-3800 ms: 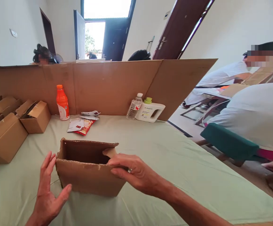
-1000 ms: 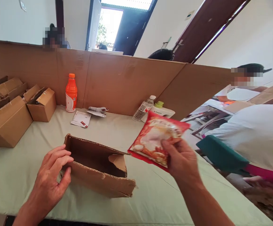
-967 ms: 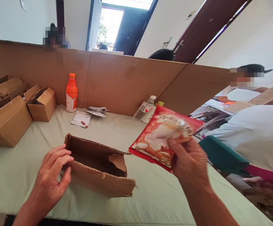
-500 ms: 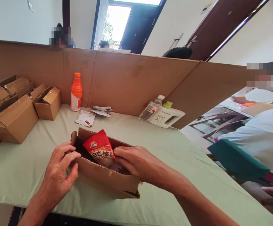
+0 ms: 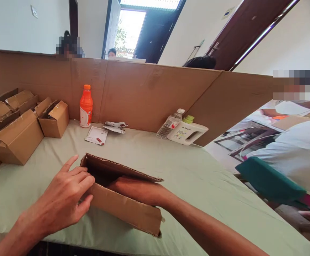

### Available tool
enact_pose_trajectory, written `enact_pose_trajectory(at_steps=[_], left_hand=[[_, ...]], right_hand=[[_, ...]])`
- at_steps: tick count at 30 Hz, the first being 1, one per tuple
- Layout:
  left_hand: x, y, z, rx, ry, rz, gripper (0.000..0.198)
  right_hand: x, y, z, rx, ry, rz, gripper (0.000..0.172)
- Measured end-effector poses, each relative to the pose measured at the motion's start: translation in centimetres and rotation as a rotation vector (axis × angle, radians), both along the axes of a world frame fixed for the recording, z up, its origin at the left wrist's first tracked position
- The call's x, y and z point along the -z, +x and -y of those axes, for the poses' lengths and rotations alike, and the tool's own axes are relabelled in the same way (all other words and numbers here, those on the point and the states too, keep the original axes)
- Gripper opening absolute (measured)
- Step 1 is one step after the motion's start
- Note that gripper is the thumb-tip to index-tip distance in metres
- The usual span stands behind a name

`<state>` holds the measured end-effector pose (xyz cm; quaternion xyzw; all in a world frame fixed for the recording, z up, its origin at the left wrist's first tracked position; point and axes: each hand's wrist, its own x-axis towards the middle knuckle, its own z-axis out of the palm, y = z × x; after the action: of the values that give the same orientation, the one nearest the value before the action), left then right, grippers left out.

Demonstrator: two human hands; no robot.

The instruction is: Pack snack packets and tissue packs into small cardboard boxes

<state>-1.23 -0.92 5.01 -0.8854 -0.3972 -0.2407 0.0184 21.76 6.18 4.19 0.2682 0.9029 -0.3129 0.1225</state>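
An open cardboard box (image 5: 125, 209) lies on the green cloth in front of me, its long flaps standing up. My left hand (image 5: 71, 193) grips the box's left end, with the thumb against the near wall, some fingers over the edge and one finger sticking up. Deep inside the box is my right hand (image 5: 128, 186), reaching to the left. Its fingers are hidden behind the near wall, so what they hold or touch cannot be seen. No red snack bag shows now; the box's inside is mostly dark.
Several cardboard boxes (image 5: 24, 138) stand at the left. Along the cardboard partition (image 5: 144, 89) are an orange bottle (image 5: 86, 108), white packets (image 5: 97, 135), a clear plastic bottle (image 5: 169, 125) and a white jug (image 5: 189, 133). A co-worker (image 5: 299, 142) sits at the right; others are behind the partition.
My right hand has gone down and left into the box, and the red snack bag has dropped out of sight with it. The box's far flap now leans inward over the opening.
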Motion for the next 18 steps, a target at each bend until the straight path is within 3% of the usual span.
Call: enact_pose_trajectory(at_steps=[6,10,14,16,18], left_hand=[[-1.5,0.7,-0.5,-0.007,-0.231,-0.184,0.011],[-1.4,0.8,-0.9,0.020,-0.279,-0.162,0.019],[-1.0,0.6,-1.1,0.028,-0.249,-0.131,0.022],[-0.7,0.5,-1.0,0.033,-0.217,-0.096,0.023],[-0.2,0.4,-0.8,0.038,-0.186,-0.052,0.024]], right_hand=[[-1.6,1.3,0.8,0.007,-0.035,-0.029,0.021],[-4.0,3.8,2.0,0.091,0.063,-0.379,0.028],[-4.8,5.6,-1.0,0.450,0.154,-0.830,0.022],[-3.2,5.3,-4.6,0.680,0.114,-0.928,0.017],[-0.5,4.1,-8.6,0.912,-0.079,-0.863,0.010]])
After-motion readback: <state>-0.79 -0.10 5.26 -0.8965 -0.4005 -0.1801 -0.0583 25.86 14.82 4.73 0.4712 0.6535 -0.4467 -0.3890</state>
